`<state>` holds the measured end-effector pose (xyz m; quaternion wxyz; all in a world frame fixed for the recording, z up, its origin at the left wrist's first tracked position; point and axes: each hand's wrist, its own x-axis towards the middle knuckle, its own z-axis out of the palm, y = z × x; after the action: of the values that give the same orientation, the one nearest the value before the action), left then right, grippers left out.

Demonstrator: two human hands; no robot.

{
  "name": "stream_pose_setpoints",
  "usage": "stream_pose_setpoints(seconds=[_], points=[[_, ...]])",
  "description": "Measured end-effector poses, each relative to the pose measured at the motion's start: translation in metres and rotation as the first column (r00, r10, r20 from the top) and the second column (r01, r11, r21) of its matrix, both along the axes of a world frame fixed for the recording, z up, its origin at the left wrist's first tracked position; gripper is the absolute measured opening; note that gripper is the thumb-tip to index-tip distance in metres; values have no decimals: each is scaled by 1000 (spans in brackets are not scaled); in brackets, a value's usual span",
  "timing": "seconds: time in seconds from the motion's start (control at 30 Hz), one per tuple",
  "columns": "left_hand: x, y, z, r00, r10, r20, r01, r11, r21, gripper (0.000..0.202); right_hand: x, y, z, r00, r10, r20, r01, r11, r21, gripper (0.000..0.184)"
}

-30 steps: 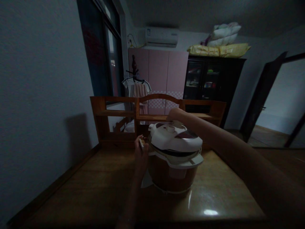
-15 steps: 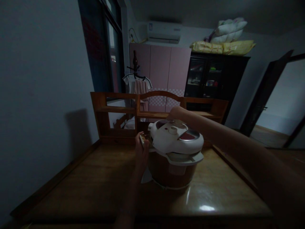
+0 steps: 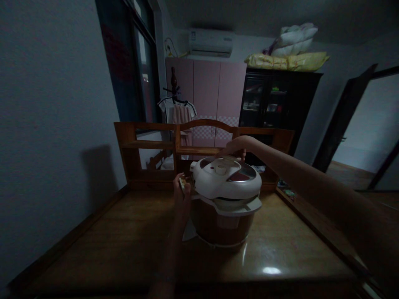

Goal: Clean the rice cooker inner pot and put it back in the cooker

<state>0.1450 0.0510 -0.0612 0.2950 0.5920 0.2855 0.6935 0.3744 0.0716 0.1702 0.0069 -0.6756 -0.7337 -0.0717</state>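
An electric cooker (image 3: 221,226) with a dark brown body and a white rim stands on the wooden desk. Its white lid (image 3: 205,182) has shiny dark panels and a round knob on top; a dark gap shows under its front edge. My right hand (image 3: 233,147) reaches over from the right and is curled on the far upper part of the lid, with most fingers hidden. To the left of the cooker, my left hand (image 3: 181,193) is closed around a small pale flat piece (image 3: 182,185), whose kind is too dim to tell.
The wooden desk (image 3: 124,236) has a low shelf unit (image 3: 124,145) along its back. A wall (image 3: 56,145) borders it on the left. Beyond are a clothes stand with hung garments (image 3: 182,114), pink cupboards (image 3: 205,87), a dark cabinet (image 3: 299,99) and a door (image 3: 343,124).
My view has shifted slightly, so everything sits a little further left. The right hand has tilted, and more of its fingers show behind the lid. The left hand keeps its hold.
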Motion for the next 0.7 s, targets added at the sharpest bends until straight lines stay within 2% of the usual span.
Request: stream_pose_setpoints(seconds=[0.1, 0.23, 0.33, 0.5, 0.7], points=[[3, 3, -2, 999, 12, 31, -12, 1000, 3, 49, 11, -23, -10, 998, 54, -23, -55, 998, -34, 68], [6, 4, -3, 998, 44, 43, -44, 999, 3, 48, 14, -43, -32, 988, 152, -32, -147, 981, 128, 57], [6, 4, -3, 997, 65, 41, -66, 998, 24, 45, 12, -45, -40, 985, 173, -23, -165, 967, 192, 52], [5, 7, -4, 994, 104, 35, -105, 993, 50, 44, 10, -45, -38, 982, 191, 3, -187, 955, 231, 52], [3, 8, -3, 994, 106, 17, -107, 992, 72, 44, -3, -39, -20, 975, 218, 47, -223, 942, 252, 48]])
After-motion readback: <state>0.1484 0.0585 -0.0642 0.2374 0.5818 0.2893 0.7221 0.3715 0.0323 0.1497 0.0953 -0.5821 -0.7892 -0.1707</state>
